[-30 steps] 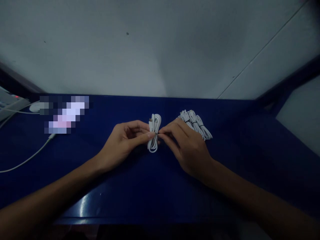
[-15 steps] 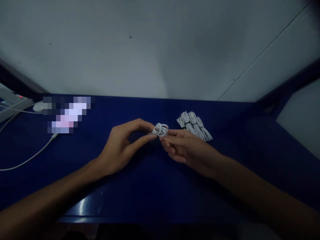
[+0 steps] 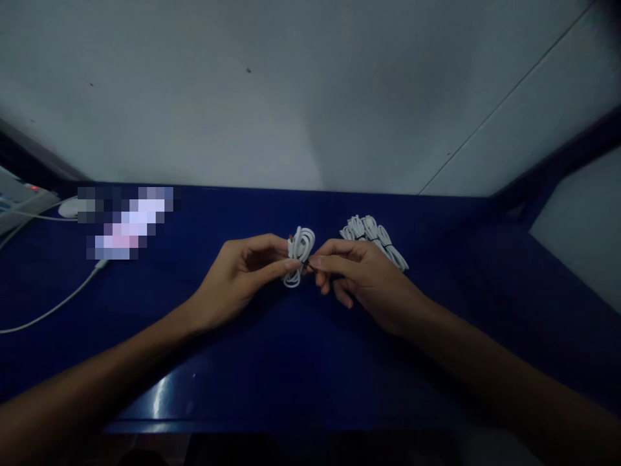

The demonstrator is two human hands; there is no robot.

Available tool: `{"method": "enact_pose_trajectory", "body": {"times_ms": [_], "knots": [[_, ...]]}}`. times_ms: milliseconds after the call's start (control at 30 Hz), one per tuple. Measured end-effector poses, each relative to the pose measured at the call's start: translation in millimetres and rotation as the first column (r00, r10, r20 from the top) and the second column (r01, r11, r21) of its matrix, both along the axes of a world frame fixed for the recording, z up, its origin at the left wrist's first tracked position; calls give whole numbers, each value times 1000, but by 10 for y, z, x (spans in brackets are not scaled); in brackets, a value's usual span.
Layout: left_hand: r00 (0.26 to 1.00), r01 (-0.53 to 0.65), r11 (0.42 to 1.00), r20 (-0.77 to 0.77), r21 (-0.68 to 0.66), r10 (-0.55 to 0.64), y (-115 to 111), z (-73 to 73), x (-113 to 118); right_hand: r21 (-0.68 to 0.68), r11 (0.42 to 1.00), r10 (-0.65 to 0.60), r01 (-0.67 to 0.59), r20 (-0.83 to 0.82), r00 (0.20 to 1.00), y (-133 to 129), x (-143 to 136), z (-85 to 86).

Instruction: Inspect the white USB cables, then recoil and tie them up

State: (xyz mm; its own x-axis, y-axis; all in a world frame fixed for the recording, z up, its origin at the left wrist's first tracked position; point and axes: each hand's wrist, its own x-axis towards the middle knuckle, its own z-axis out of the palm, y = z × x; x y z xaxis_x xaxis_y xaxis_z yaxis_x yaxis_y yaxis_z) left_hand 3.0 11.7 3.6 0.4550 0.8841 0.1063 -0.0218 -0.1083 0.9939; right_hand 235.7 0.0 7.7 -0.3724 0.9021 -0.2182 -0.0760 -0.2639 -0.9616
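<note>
Now | left hand (image 3: pixel 235 272) pinches white cable (image 3: pixel 305 242) | right hand (image 3: pixel 376 275) pinches black tie (image 3: pixel 312 267)

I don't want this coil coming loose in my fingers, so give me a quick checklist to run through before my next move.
1. Left hand gripping the white cable bundle: ok, its thumb presses across the middle.
2. Right hand on the dark tie: ok, pinched between thumb and finger.
3. Tie tight around the bundle: cannot tell, fingers cover much of it.
4. Plug lying beside the loops: ok, at the bundle's upper left.
5. Right hand apart from the tied bundles behind it: cannot tell, they overlap in view.
</note>
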Motion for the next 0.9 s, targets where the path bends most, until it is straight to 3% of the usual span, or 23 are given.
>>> {"method": "enact_pose_trajectory", "body": {"times_ms": [333,633,900], "knots": [[994,33,990,112,-134,-18,9,20,9,178,983,31,-43,70,997,-20,4,-16],[961,127,945,275,-301,-42,11,17,18,331,943,-110,27,234,966,-37,12,18],[939,146,931,342,-333,-25,21,-11,6,521,851,-268,60,334,904,-64,17,15]]}}
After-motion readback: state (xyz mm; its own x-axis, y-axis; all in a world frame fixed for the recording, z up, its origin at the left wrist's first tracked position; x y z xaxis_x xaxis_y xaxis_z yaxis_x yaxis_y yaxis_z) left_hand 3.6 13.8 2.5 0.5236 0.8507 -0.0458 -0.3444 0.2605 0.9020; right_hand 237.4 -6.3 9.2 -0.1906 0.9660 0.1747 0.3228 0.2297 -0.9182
